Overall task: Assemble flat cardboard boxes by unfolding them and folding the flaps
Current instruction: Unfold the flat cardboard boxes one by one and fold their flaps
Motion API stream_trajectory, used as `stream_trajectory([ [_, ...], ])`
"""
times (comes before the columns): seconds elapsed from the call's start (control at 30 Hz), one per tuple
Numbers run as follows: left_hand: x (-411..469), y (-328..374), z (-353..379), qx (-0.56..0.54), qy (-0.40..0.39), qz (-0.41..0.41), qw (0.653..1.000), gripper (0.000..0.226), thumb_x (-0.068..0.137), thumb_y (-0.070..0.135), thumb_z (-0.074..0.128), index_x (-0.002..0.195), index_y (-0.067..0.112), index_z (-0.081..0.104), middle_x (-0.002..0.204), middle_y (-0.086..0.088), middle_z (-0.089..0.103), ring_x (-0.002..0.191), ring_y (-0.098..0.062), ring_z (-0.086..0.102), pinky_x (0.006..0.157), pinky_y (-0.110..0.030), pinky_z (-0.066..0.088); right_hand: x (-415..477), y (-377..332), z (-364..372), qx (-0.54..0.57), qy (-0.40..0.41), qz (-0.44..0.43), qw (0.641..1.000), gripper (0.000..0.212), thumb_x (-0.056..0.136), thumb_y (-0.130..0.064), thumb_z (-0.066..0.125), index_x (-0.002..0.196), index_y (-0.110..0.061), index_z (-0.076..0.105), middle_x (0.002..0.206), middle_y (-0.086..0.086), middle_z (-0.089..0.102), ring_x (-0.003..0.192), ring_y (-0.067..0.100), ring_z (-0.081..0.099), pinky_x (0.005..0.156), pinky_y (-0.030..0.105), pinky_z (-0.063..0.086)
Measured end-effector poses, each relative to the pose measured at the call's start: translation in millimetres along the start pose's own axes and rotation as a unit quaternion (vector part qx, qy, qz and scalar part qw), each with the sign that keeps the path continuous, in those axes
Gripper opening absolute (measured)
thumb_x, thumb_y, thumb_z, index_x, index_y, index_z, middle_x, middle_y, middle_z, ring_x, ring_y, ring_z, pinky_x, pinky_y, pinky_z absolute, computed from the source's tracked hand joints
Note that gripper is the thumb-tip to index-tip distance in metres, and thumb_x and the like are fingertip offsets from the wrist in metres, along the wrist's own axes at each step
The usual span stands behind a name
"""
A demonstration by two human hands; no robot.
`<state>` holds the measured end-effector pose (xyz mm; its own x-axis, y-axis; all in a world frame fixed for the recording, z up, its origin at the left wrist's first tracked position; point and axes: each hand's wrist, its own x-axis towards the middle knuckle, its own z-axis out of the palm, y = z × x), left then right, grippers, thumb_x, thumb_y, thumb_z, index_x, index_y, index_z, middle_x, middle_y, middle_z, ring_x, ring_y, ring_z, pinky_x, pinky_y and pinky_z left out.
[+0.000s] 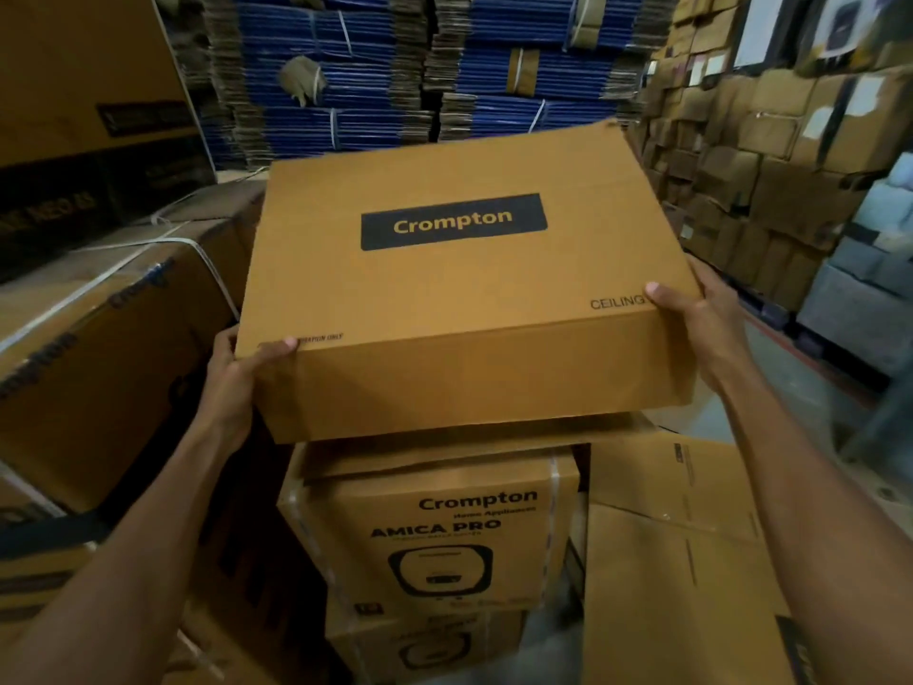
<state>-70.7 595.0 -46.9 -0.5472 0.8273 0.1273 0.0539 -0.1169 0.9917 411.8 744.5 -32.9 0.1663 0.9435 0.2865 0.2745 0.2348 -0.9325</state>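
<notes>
Above stacked cartons (435, 526), fingers of left hand (232, 383) and right hand (704, 321) clamp the box (444, 299).

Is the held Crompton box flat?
No, the Crompton box is squared up, front wall showing, left hand and right hand gripping its near corners.

Your box (464, 289) fills mid-frame, with your left hand (237, 383) at its lower-left corner and your right hand (691, 318) at its lower-right. A stack of cartons (435, 536) stands below it. Flat sheets (682, 561) lie lower right, strapped cartons (99, 363) at left, bundled flats (395, 66) behind at top.
</notes>
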Motion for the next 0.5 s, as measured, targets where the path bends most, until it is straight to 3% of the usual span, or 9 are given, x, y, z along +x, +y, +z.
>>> stream_trajectory([
  [0.07, 1.2, 1.8, -0.9, -0.015, 0.001, 0.015, 1.0, 0.067, 0.089, 0.032, 0.074, 0.145, 0.02, 0.039, 0.127, 0.001, 0.056, 0.114, -0.02, 0.058, 0.088, -0.038, 0.048, 3.2, -5.3, -2.8, -0.002, -0.014, 0.026, 1.0, 0.072, 0.082, -0.05, 0.073, 0.147, -0.032, 0.049, 0.136, -0.001, 0.056, 0.116, 0.023, 0.053, 0.092, 0.042, 0.041],
  [0.17, -6.2, 5.6, 2.3, -0.027, 0.021, 0.022, 0.999, 0.055, 0.091, 0.034, 0.072, 0.138, 0.027, 0.043, 0.123, 0.006, 0.059, 0.11, -0.017, 0.06, 0.094, -0.041, 0.049, -2.3, -4.3, -3.2, 0.01, -0.027, 0.076, 0.997, 0.069, 0.077, -0.056, 0.077, 0.137, -0.027, 0.058, 0.129, -0.002, 0.06, 0.109, 0.021, 0.057, 0.089, 0.041, 0.043],
  [0.23, -13.0, 6.2, 3.7, -0.025, 0.033, 0.023, 0.999, 0.054, 0.091, 0.034, 0.072, 0.138, 0.03, 0.044, 0.123, 0.008, 0.06, 0.111, -0.017, 0.06, 0.097, -0.043, 0.049, -11.0, -4.0, -2.0, 0.036, -0.022, 0.091, 0.995, 0.053, 0.08, -0.051, 0.077, 0.125, -0.026, 0.063, 0.122, -0.002, 0.065, 0.102, 0.017, 0.06, 0.084, 0.038, 0.044],
  [0.3, -19.2, 2.7, 0.2, -0.032, 0.027, 0.022, 0.999, 0.06, 0.091, 0.039, 0.072, 0.143, 0.031, 0.044, 0.129, 0.006, 0.06, 0.115, -0.018, 0.06, 0.097, -0.044, 0.049, -19.9, 0.8, 0.6, 0.064, -0.024, 0.107, 0.992, 0.041, 0.083, -0.054, 0.074, 0.115, -0.031, 0.065, 0.118, -0.003, 0.068, 0.105, 0.021, 0.063, 0.091, 0.043, 0.047],
  [0.4, -36.0, -15.1, -10.4, -0.03, -0.023, -0.023, 0.999, 0.068, 0.087, 0.055, 0.071, 0.145, 0.033, 0.046, 0.135, 0.003, 0.06, 0.122, -0.02, 0.059, 0.105, -0.049, 0.045, -44.3, 16.6, 6.4, 0.102, -0.077, 0.139, 0.982, 0.052, 0.081, -0.069, 0.066, 0.119, -0.034, 0.061, 0.122, -0.002, 0.066, 0.118, 0.025, 0.061, 0.106, 0.052, 0.044],
  [0.5, -55.3, -43.3, -18.7, -0.011, -0.057, -0.121, 0.991, 0.082, 0.079, 0.064, 0.073, 0.147, 0.027, 0.044, 0.142, 0.001, 0.054, 0.136, -0.026, 0.048, 0.118, -0.054, 0.032, -67.9, 37.5, 12.0, 0.128, -0.096, 0.184, 0.97, 0.075, 0.085, -0.07, 0.06, 0.143, -0.024, 0.047, 0.137, 0.0, 0.057, 0.135, 0.029, 0.048, 0.118, 0.054, 0.032],
])
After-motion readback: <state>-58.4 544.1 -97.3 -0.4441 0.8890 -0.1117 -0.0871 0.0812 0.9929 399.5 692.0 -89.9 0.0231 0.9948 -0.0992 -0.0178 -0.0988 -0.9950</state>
